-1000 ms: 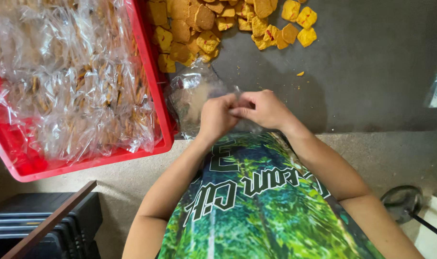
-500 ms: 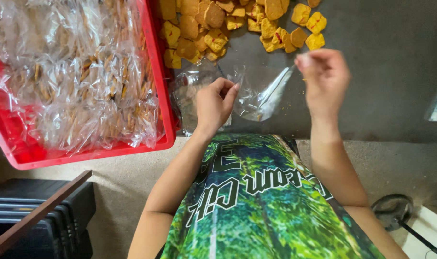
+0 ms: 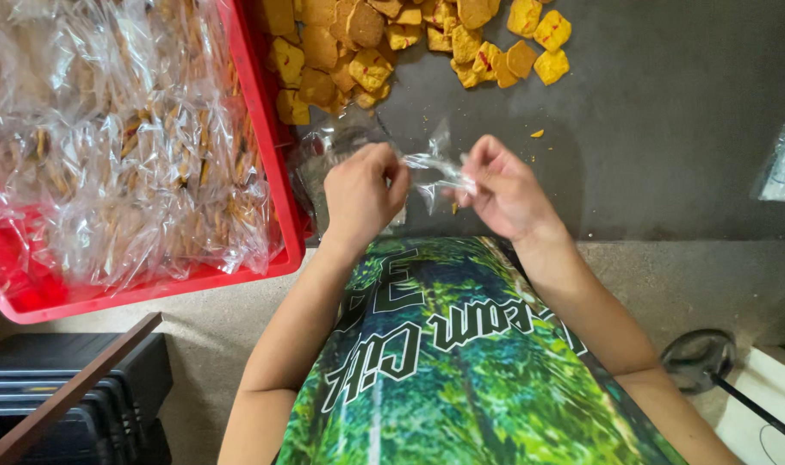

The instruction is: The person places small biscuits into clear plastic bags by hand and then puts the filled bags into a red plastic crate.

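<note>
At frame centre, left hand (image 3: pixel 360 194) and right hand (image 3: pixel 504 185) pinching a clear bag (image 3: pixel 434 165), crackers (image 3: pixel 384 43) lying above, red tray (image 3: pixel 267 129) sitting left.

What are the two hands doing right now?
Left hand: closed, pinching one end of the clear plastic bag.
Right hand: closed, pinching the bag's other end.

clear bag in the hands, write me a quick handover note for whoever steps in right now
Left hand and right hand: both pinch one small clear plastic bag, stretched between them above the dark mat.
Yellow and brown crackers lie loose in a heap on the mat, beyond the hands.
Red tray, left: full of filled clear bags.
Done: many bags filled.
Left: the held bag looks empty.
</note>
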